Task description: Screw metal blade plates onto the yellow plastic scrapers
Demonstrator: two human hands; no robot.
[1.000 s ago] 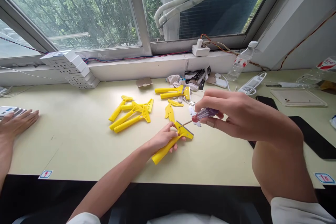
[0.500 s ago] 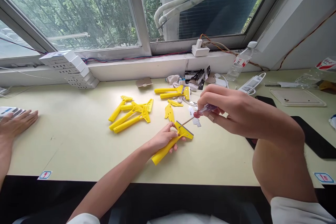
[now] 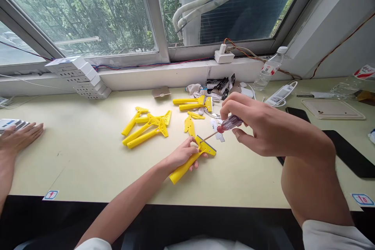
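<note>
My left hand point(image 3: 184, 152) is closed around a yellow scraper point(image 3: 183, 168) near its head, where a metal blade edge shows. In my right hand point(image 3: 254, 125) is a screwdriver point(image 3: 230, 123) with a clear and red handle; its tip meets the scraper's head at a screw spot. The thumb stands a little off the handle, while the other fingers hold it. Just behind the scraper lie a loose yellow head plate point(image 3: 189, 125) and a smaller yellow piece point(image 3: 196, 115). Metal blades point(image 3: 216, 129) lie partly behind the screwdriver.
Several yellow scrapers point(image 3: 146, 131) lie left of centre, and two more point(image 3: 191, 103) farther back. Another person's hand point(image 3: 25, 136) rests at the left edge. A water bottle point(image 3: 271, 68), a power strip point(image 3: 281, 93) and a black phone-like slab point(image 3: 348, 152) are on the right.
My right thumb has loosened from the screwdriver handle, and more of the handle shows. The left hand and scraper have stayed in place.
</note>
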